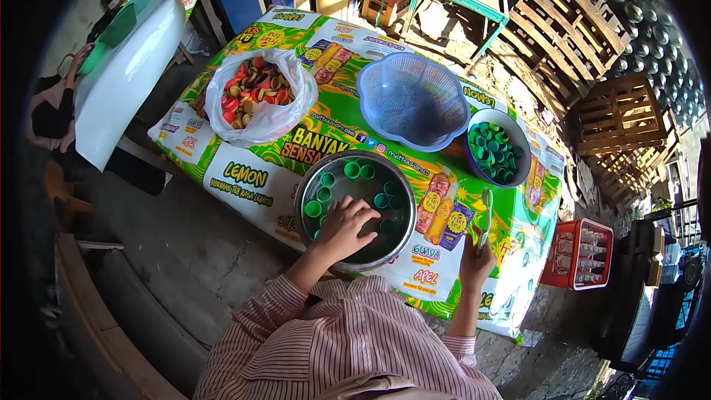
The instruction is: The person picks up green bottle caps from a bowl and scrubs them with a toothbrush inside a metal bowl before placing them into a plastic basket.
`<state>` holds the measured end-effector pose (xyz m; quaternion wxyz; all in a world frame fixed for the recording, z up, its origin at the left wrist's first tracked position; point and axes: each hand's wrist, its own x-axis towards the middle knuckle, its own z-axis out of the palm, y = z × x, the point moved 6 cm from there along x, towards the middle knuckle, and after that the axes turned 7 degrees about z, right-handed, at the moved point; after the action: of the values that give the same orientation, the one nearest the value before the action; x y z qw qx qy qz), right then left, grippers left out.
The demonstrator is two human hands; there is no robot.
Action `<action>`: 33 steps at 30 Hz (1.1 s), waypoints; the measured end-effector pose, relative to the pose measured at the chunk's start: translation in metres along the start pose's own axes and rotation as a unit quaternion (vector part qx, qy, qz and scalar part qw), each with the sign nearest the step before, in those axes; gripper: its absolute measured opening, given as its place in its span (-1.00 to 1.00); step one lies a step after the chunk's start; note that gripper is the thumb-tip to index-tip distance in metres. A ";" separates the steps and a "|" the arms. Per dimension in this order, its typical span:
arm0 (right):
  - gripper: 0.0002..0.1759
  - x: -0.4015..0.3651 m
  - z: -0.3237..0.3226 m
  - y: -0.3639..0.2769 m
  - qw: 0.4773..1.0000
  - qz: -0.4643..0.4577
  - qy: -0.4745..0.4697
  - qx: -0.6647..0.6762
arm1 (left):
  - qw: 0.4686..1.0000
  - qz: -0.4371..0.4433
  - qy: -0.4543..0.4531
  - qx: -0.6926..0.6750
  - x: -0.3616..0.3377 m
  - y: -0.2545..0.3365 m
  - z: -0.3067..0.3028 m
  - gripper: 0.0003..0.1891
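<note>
My left hand point(346, 228) reaches into a round metal basin point(306, 178) with its fingers apart; nothing shows in its grasp. Around it in the basin are several green bottle caps point(324, 194), and darker green caps point(381, 200) lie to its right, seemingly in water. In my right hand point(476, 263), held over the table to the right of the basin, a toothbrush point(486, 215) points upward with its bristled head away from me. Part of the basin floor is hidden under my left hand.
The table cover point(252, 181) has printed fruit-drink designs. On it stand a white plastic bag point(216, 107) of red and tan caps, a blue-purple mesh basket point(374, 96) and a bowl point(520, 170) of green caps. A red crate point(559, 252) is right; another person point(55, 115) sits far left.
</note>
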<state>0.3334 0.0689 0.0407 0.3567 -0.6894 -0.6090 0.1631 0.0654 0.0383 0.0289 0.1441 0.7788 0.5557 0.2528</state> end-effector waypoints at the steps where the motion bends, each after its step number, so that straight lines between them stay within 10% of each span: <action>1: -0.80 -0.006 -0.001 -0.010 1.000 -0.003 -0.008 0.004 | 1.000 0.013 -0.026 0.006 0.005 0.006 0.011 -0.64; 21: -0.87 -0.039 -0.005 -0.035 0.996 -0.031 -0.038 0.072 | 0.993 0.069 -0.036 0.088 0.014 0.008 0.047 -0.80; 33: -0.53 -0.051 0.046 -0.062 0.968 -0.009 -0.222 0.120 | 0.974 -0.052 0.095 -0.201 0.007 -0.033 -0.006 -0.82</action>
<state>0.2475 0.0343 0.0410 0.2939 -0.5828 -0.6552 0.3804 0.0378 0.0558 0.0189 0.2571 0.6763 0.5444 0.4244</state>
